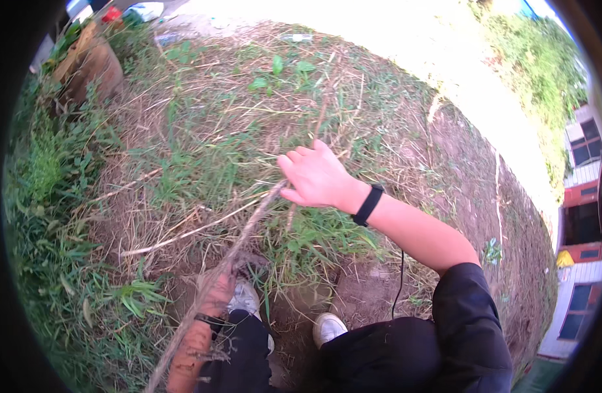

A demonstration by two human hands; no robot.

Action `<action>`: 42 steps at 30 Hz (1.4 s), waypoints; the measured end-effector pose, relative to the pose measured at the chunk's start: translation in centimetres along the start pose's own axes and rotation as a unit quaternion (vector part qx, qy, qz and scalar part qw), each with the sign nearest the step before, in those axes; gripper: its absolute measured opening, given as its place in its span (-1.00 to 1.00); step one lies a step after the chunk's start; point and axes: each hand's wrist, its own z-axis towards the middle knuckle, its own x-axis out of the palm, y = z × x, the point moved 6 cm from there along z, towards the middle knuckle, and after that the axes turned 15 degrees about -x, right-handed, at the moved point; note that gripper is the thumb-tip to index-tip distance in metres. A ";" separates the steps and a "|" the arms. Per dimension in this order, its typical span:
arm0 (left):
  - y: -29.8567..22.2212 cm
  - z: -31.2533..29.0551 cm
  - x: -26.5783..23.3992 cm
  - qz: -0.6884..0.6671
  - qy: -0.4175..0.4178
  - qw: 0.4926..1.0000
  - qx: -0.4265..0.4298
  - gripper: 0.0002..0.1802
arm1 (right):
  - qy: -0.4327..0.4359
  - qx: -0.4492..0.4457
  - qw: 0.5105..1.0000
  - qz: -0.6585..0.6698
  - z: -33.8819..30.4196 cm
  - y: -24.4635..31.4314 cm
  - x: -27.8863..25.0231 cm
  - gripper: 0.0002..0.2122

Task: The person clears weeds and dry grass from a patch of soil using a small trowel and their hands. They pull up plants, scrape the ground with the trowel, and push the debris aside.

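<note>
A long dry branch [238, 241] slants from the lower left edge up to my right hand [317, 177]. The fingers of that hand are closed round its upper part, and a thinner brown stem [326, 108] runs on beyond them toward the far grass. Lower down, my left hand [217, 291] is behind the branch, close against it. Its fingers are mostly hidden by the branch and a dark tangle of fine twigs [252, 264], so its grip does not show. Small dry side twigs stick out near my left forearm.
Cut straw and grass [215, 124] cover the ground ahead. Dense green weeds [45, 170] grow at the left, by a weathered stump-like block [94, 69]. My white shoes [328, 329] stand on bare soil. A building [582, 229] stands at the far right.
</note>
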 end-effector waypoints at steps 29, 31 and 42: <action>-4.1 3.5 4.8 0.063 0.142 0.988 -0.023 -0.59 | 0.258 0.734 0.619 -0.104 -65.7 -4.2 -7.2 -0.45; -4.8 4.0 5.1 0.039 0.143 0.989 -0.005 -0.60 | 0.273 0.808 0.518 -0.064 -73.1 1.0 -8.1 -0.41; -9.6 6.6 7.4 0.024 0.167 0.986 -0.007 -0.75 | 0.309 0.692 0.653 -0.003 -63.5 -0.4 -1.0 -0.58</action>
